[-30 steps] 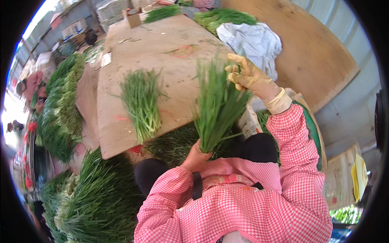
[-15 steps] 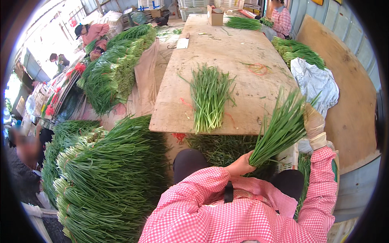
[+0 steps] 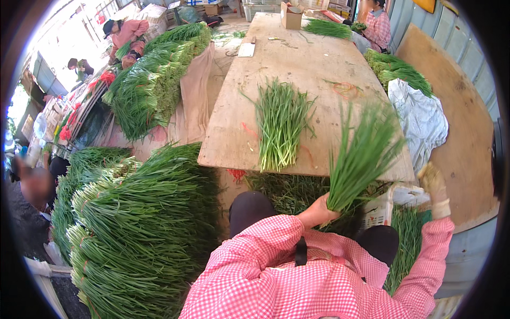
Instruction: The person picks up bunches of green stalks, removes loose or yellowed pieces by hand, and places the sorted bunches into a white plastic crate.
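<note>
- Your gloved right hand (image 3: 434,183) has drawn away from the leaves of the green bunch (image 3: 361,159) and is now lower, near the white crate (image 3: 378,211)
- That leaves your left hand (image 3: 320,211) alone carrying the bunch, leaves up and blurred, by the table's (image 3: 234,117) near edge
- Left fingers clamp the stalk bases; how far apart the right fingers are, you cannot tell

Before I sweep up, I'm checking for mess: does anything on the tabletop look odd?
A reddish loop lies loose on the tabletop, right of the flat-lying green bunch; it looks stray because it binds nothing.
</note>
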`<state>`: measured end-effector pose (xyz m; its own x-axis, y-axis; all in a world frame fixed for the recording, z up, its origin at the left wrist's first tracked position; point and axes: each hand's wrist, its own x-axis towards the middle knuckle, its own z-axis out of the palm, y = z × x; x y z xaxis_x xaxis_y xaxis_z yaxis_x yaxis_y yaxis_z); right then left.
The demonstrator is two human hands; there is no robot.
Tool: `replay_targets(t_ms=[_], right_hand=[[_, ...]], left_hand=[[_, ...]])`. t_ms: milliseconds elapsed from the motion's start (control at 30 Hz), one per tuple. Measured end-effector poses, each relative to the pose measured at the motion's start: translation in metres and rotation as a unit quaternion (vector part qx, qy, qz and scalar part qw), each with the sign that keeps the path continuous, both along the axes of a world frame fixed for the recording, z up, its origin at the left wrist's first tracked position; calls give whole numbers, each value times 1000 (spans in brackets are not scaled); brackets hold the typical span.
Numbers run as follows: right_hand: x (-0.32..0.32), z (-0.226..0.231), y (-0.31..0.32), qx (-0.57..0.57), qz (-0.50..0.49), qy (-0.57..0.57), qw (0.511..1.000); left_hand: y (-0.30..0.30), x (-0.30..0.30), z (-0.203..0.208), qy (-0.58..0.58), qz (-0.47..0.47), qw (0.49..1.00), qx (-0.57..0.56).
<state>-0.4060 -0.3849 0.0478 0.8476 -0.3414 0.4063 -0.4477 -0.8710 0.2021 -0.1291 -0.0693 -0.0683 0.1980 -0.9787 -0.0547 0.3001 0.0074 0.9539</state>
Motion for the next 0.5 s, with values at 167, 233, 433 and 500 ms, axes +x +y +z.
replay_targets(t_ms=[167,233,433,500], right_hand=[[29,-79,150,697,-69,-30,713],[68,-71,191,533,-36,165,829],[85,-90,205,573,41,134,808],[89,-93,206,599,21,92,795]], left_hand=[[-10,6,-1,144,12,988,61],[-4,17,-6,224,25,972,67],[1,16,-4,367,12,929,48],[1,16,-6,391,2,920,35]])
